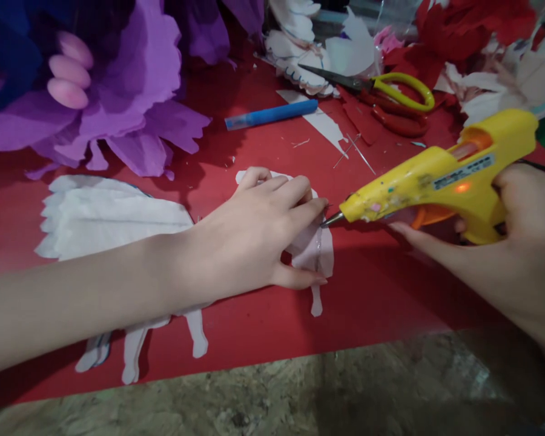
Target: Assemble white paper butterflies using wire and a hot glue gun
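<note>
My left hand (258, 233) presses a white paper cutout (324, 257) against the red surface, thumb and forefinger apart on either side of it. The cutout has a narrow tab at its lower end, and a thin glossy line runs down it. In my right hand (522, 254) is a yellow hot glue gun (413, 175), gripped by its handle, with an orange light glowing on its side. Its metal nozzle meets the cutout's edge, close to my left forefinger. Under my left forearm lies a stack of larger white paper cutouts (118, 215), scalloped at the left end and partly covered.
Large purple paper petals (140, 91) and pink oval pieces (70, 72) stand at the left. A blue pen (272, 114), yellow-and-red scissors (399, 91) and white scraps (315, 121) lie behind. Red paper (472, 30) is heaped at the back right. The red surface (254, 327) ends at the front.
</note>
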Motion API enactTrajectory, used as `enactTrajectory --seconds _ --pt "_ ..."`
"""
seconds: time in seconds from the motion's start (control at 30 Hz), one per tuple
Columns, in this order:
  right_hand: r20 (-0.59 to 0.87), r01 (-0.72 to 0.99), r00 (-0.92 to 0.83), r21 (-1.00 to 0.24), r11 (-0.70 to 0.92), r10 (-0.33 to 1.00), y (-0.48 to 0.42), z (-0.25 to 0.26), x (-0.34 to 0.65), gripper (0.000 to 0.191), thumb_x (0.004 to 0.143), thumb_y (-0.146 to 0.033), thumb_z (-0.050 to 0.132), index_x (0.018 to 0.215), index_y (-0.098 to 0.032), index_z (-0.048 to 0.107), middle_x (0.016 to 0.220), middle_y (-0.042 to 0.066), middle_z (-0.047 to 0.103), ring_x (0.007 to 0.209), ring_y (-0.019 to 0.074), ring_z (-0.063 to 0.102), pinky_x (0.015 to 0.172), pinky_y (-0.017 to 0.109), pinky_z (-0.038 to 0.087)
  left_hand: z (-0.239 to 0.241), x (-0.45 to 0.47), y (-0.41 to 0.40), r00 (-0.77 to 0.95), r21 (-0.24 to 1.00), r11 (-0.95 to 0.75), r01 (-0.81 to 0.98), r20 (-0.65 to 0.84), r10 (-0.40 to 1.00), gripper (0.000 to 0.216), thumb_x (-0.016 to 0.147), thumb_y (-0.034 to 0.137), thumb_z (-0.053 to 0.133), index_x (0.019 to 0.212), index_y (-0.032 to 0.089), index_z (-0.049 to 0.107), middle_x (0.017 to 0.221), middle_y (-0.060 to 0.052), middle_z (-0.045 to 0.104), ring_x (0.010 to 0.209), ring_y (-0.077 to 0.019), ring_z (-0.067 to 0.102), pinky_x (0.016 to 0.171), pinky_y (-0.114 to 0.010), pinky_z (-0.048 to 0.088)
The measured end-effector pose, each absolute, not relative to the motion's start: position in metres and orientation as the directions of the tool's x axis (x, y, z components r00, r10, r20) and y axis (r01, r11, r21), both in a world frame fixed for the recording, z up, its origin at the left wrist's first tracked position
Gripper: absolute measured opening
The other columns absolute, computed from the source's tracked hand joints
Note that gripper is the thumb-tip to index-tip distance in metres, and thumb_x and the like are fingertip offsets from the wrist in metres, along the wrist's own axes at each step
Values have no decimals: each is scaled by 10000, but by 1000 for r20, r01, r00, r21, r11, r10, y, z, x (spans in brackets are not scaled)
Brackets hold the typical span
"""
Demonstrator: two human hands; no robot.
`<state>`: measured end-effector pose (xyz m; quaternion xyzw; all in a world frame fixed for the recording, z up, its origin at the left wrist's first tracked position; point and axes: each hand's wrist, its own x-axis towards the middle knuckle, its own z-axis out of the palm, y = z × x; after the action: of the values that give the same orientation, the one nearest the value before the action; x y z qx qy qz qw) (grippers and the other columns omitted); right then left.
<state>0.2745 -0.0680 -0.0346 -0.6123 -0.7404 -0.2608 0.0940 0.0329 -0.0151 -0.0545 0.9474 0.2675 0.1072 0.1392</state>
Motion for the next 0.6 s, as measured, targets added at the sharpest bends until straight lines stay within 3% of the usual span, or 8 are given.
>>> enactTrajectory --seconds 0.2,0.4,0.6 --pt "461 977 -133 211 37 877 -63 -38 274 641 732 -815 256 691 -181 332 595 1 360 519 92 386 449 226 200 -54 32 -16 830 304 -822 481 143 539 510 719 523 643 1041 131 586 951 -77 591 909 -256 565 846 -391 333" --pt "462 939 -307 292 184 832 -65 -36 281 557 765 -728 333 761 -178 414 578 -6 346 515 98 356 436 225 230 -54 31 -16 829 311 -825 472 163 535 564 716 523 645 1108 127 559 967 -76 598 924 -248 565 850 -374 323" --pt "472 912 -395 304 275 788 -63 -36 284 507 808 -672 308 708 -178 358 558 -15 353 469 72 309 420 206 245 -53 31 -16 835 343 -825 449 168 524 611 695 495 693 1134 95 551 990 -89 600 954 -255 557 845 -379 321"
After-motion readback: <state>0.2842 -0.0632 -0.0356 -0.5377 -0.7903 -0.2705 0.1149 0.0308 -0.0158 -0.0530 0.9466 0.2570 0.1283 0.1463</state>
